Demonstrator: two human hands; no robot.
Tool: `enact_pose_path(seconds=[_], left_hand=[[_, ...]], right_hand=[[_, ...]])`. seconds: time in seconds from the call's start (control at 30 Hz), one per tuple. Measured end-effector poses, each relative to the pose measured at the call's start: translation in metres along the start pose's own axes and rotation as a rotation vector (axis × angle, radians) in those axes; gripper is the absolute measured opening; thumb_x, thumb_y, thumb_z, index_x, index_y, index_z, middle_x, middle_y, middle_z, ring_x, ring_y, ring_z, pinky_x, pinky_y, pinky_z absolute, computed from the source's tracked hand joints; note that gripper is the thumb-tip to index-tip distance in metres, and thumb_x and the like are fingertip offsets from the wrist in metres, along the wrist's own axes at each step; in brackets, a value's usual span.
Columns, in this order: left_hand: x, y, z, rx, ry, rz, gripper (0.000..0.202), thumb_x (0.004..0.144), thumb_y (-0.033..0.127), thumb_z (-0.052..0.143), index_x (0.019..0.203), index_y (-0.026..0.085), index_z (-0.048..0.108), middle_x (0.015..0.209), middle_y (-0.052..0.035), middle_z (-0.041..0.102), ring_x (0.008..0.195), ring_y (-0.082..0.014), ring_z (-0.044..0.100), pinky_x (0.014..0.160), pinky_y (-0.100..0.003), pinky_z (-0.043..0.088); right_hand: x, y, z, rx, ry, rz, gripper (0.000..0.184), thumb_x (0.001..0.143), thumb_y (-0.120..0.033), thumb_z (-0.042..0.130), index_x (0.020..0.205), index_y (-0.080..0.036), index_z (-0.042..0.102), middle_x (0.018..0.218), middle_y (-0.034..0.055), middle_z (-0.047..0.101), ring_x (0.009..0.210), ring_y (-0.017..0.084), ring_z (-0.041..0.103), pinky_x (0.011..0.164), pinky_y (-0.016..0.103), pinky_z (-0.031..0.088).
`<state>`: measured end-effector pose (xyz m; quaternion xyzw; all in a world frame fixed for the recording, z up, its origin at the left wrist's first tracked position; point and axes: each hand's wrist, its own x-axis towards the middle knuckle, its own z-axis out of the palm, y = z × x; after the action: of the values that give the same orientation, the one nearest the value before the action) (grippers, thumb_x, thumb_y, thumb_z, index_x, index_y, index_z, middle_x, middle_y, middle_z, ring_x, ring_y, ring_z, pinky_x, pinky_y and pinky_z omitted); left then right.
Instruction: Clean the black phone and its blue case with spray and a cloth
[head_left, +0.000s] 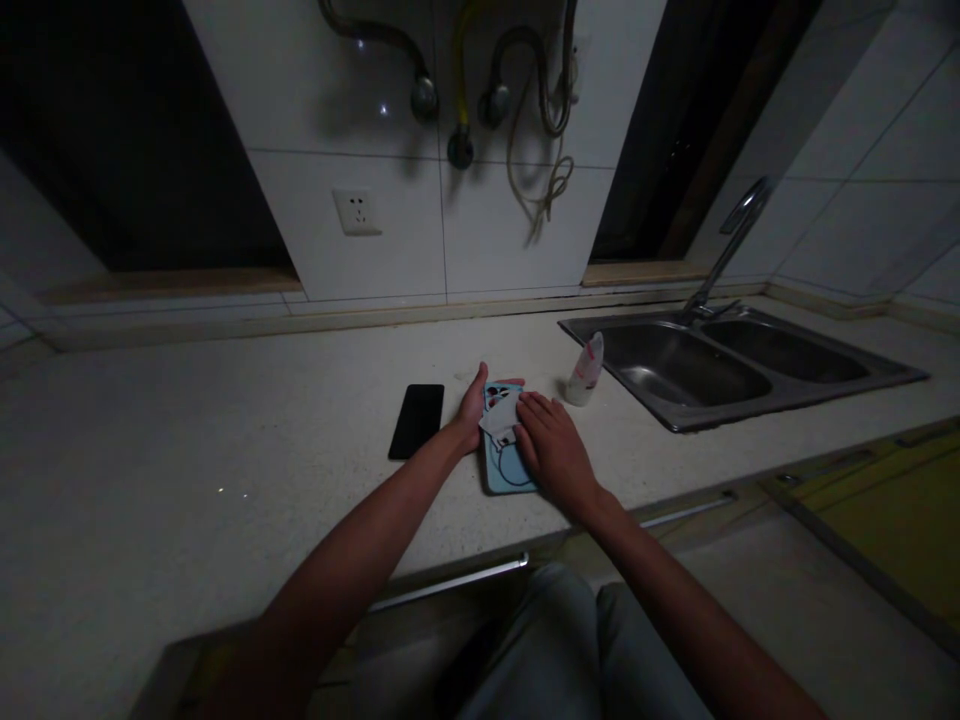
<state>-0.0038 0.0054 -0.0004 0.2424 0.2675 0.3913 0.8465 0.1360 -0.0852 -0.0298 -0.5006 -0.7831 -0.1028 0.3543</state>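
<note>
A light blue phone case [510,475] with a dark ring and a printed pattern lies on the counter in front of me; I cannot tell whether a phone is inside it. My left hand [470,410] grips its left side, thumb up and some fingertips showing past the far edge. A crumpled white wipe [501,416] covers part of the case's upper half. My right hand [553,443] presses that wipe onto the case, its fingers together over the right side. Just left of my left hand lies a black phone [417,421], dark face up.
A small whitish plastic packet with red marks [586,372] stands beyond my right hand. To the right is a steel double sink [679,420] with a tall faucet [724,250]. Hoses and valves [460,148] come from the tiled wall, above a socket [358,212]. Drawer handles line the counter's front.
</note>
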Motion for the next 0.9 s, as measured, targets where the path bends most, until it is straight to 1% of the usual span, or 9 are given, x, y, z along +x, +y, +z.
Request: enact_pose_path(seconds=[0.13, 0.27, 0.37, 0.43, 0.57, 0.67, 0.73, 0.8, 0.9], left_hand=[[-0.002, -0.002, 0.002, -0.026, -0.046, -0.019, 0.061, 0.099, 0.059, 0.037, 0.115, 0.010, 0.071, 0.088, -0.0151, 0.076, 0.072, -0.0232, 0.073, 0.070, -0.033, 0.058], [-0.002, -0.004, 0.003, -0.064, -0.118, -0.021, 0.060, 0.100, 0.059, 0.035, 0.112, 0.011, 0.070, 0.086, -0.0140, 0.075, 0.070, -0.0223, 0.073, 0.070, -0.033, 0.058], [0.000, -0.005, 0.001, -0.052, -0.131, -0.018, 0.060, 0.100, 0.058, 0.034, 0.110, 0.010, 0.070, 0.085, -0.0142, 0.075, 0.069, -0.0219, 0.073, 0.070, -0.032, 0.058], [0.002, -0.005, -0.001, -0.038, -0.116, -0.008, 0.060, 0.101, 0.056, 0.034, 0.111, 0.009, 0.069, 0.086, -0.0150, 0.075, 0.069, -0.0222, 0.073, 0.069, -0.032, 0.057], [0.007, -0.002, -0.006, -0.046, -0.054, -0.004, 0.061, 0.100, 0.056, 0.036, 0.118, 0.007, 0.067, 0.089, -0.0173, 0.076, 0.071, -0.0242, 0.074, 0.068, -0.033, 0.058], [0.009, 0.001, -0.008, -0.066, -0.048, -0.011, 0.065, 0.100, 0.057, 0.032, 0.124, 0.006, 0.063, 0.094, -0.0205, 0.076, 0.077, -0.0271, 0.075, 0.073, -0.039, 0.058], [0.009, 0.002, -0.008, -0.061, -0.046, -0.022, 0.065, 0.101, 0.057, 0.029, 0.126, 0.007, 0.061, 0.096, -0.0212, 0.076, 0.079, -0.0288, 0.075, 0.076, -0.044, 0.058], [0.008, 0.001, -0.007, -0.047, -0.039, -0.025, 0.064, 0.101, 0.057, 0.028, 0.126, 0.008, 0.060, 0.094, -0.0208, 0.076, 0.079, -0.0294, 0.075, 0.075, -0.046, 0.058], [0.005, 0.000, -0.004, -0.020, -0.045, -0.005, 0.063, 0.100, 0.058, 0.030, 0.122, 0.008, 0.062, 0.091, -0.0199, 0.076, 0.077, -0.0284, 0.075, 0.074, -0.045, 0.059]], right_hand=[[0.008, 0.010, 0.006, 0.006, 0.028, 0.006, 0.039, 0.100, -0.022, 0.046, 0.136, -0.018, 0.058, 0.143, 0.0173, 0.058, 0.138, 0.033, 0.048, 0.114, 0.064, 0.036], [0.018, 0.026, 0.007, 0.036, -0.019, -0.031, 0.038, 0.099, -0.024, 0.046, 0.135, -0.019, 0.060, 0.146, 0.0172, 0.055, 0.141, 0.033, 0.044, 0.114, 0.064, 0.036], [0.020, 0.028, 0.003, 0.040, -0.044, -0.078, 0.037, 0.099, -0.023, 0.046, 0.131, -0.016, 0.062, 0.144, 0.0189, 0.056, 0.142, 0.033, 0.044, 0.115, 0.063, 0.037], [0.016, 0.022, 0.000, 0.055, -0.044, -0.106, 0.038, 0.099, -0.021, 0.045, 0.132, -0.015, 0.061, 0.144, 0.0187, 0.056, 0.142, 0.032, 0.044, 0.115, 0.061, 0.038], [0.004, 0.001, -0.006, 0.091, -0.047, -0.168, 0.037, 0.098, -0.020, 0.047, 0.132, -0.016, 0.061, 0.148, 0.0183, 0.053, 0.145, 0.032, 0.040, 0.117, 0.061, 0.037], [-0.003, -0.016, -0.009, 0.100, -0.085, -0.266, 0.036, 0.097, -0.019, 0.050, 0.131, -0.015, 0.062, 0.150, 0.0196, 0.050, 0.146, 0.033, 0.038, 0.116, 0.061, 0.039], [-0.007, -0.024, -0.010, 0.098, -0.122, -0.333, 0.037, 0.096, -0.019, 0.052, 0.131, -0.016, 0.061, 0.151, 0.0195, 0.048, 0.147, 0.033, 0.037, 0.115, 0.060, 0.040], [-0.012, -0.030, -0.011, 0.086, -0.135, -0.360, 0.036, 0.095, -0.019, 0.054, 0.130, -0.016, 0.062, 0.151, 0.0200, 0.048, 0.147, 0.033, 0.037, 0.115, 0.059, 0.040], [-0.019, -0.033, -0.015, 0.066, -0.129, -0.364, 0.033, 0.093, -0.020, 0.058, 0.125, -0.016, 0.064, 0.151, 0.0213, 0.048, 0.147, 0.034, 0.037, 0.115, 0.059, 0.040]])
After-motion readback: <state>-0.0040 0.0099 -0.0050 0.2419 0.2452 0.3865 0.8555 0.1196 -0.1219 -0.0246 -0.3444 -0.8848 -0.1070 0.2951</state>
